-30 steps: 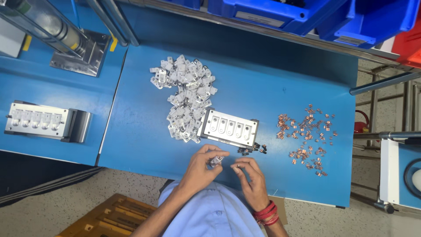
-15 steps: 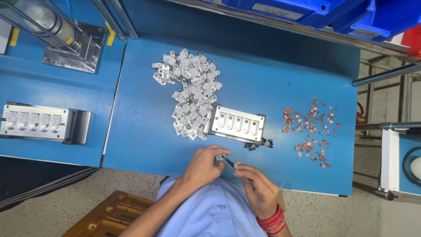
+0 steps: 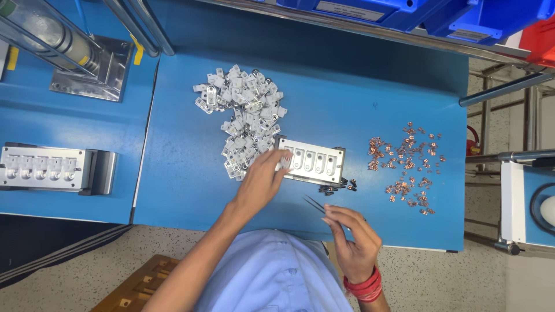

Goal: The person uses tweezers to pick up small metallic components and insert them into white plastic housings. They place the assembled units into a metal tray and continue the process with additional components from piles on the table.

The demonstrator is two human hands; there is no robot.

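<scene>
Blue bench (image 3: 191,185) over speckled floor (image 3: 69,277). Left hand (image 3: 261,182) fingers pinch a white part at the metal fixture (image 3: 312,162); right hand (image 3: 352,242) fingers pinch tweezers (image 3: 315,203).

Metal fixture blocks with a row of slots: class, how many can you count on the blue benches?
2. One metal fixture block lies mid-table at the left hand; the other metal block sits on the left bench. More may lie outside the view.
</scene>
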